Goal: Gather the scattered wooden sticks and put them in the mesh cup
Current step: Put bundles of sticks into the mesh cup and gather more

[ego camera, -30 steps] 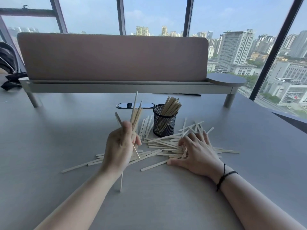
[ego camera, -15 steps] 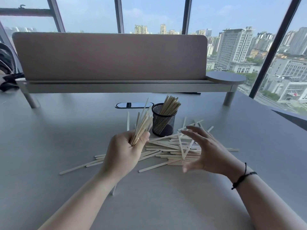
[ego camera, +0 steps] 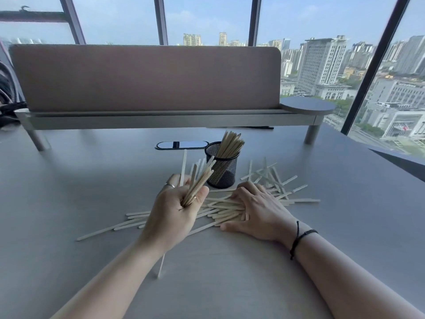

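Note:
A black mesh cup point(ego camera: 222, 172) stands on the grey table point(ego camera: 92, 185) with several wooden sticks leaning in it. Many more wooden sticks point(ego camera: 273, 180) lie scattered in front of the cup and to its right. My left hand point(ego camera: 174, 212) is raised just left of the cup and grips a bundle of sticks point(ego camera: 199, 180) that points up toward the cup. My right hand point(ego camera: 257, 208) lies on the pile of sticks, fingers curled down over them and thumb on the table.
A long desk shelf with a pinkish divider panel point(ego camera: 147, 79) spans the back of the table. A dark oval cable port point(ego camera: 181, 145) sits left of the cup. Large windows lie behind and to the right. A dark bag point(ego camera: 7, 97) sits at far left.
My right hand, lifted half a second ago, has come back down on the pile. My left hand has tilted its bundle toward the cup and drawn closer to it.

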Demonstrator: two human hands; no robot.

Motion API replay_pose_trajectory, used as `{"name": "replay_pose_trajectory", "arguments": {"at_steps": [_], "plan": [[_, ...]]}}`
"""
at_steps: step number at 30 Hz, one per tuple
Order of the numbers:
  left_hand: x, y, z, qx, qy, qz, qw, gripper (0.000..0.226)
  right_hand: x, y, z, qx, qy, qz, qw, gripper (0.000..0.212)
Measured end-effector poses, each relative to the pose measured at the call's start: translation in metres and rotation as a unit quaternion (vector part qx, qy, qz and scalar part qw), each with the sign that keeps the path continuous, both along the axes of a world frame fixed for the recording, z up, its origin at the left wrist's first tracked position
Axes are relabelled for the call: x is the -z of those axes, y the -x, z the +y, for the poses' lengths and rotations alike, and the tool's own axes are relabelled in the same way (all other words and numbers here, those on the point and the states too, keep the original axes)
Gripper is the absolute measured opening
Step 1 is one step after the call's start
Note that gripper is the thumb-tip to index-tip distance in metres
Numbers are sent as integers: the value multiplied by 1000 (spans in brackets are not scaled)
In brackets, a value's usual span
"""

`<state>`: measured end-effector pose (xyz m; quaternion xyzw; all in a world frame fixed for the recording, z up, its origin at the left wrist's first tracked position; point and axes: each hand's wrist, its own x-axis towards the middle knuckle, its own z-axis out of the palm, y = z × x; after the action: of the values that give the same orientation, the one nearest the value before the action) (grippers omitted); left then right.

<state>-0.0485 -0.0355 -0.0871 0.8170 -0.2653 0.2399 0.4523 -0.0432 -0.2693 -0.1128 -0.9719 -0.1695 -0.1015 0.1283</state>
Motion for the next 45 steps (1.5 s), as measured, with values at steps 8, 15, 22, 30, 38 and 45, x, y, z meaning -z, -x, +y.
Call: {"name": "replay_pose_trajectory", "arguments": {"at_steps": [8, 15, 22, 30, 38, 45], "plan": [[9, 0, -1, -1, 53, 21, 998, 44, -1, -4, 8, 7, 29, -33, 999, 92], [3, 3, -2, 4, 131, 56, 990, 29, 1, -12, 10, 25, 26, -34, 999, 84], [4, 4, 0, -42, 130, 26, 990, 36, 1, -16, 14, 10, 34, -40, 999, 79], [0, 6, -1, -50, 144, 34, 988, 36, 0, -15, 15, 13, 24, -58, 998, 75], [0, 2, 3, -70, 193, 90, 975, 30, 0, -11, 14, 4, 22, -49, 999, 70], [1, -1, 2, -58, 210, 101, 971, 34, -1, -13, 12, 11, 19, -108, 994, 69]]}}
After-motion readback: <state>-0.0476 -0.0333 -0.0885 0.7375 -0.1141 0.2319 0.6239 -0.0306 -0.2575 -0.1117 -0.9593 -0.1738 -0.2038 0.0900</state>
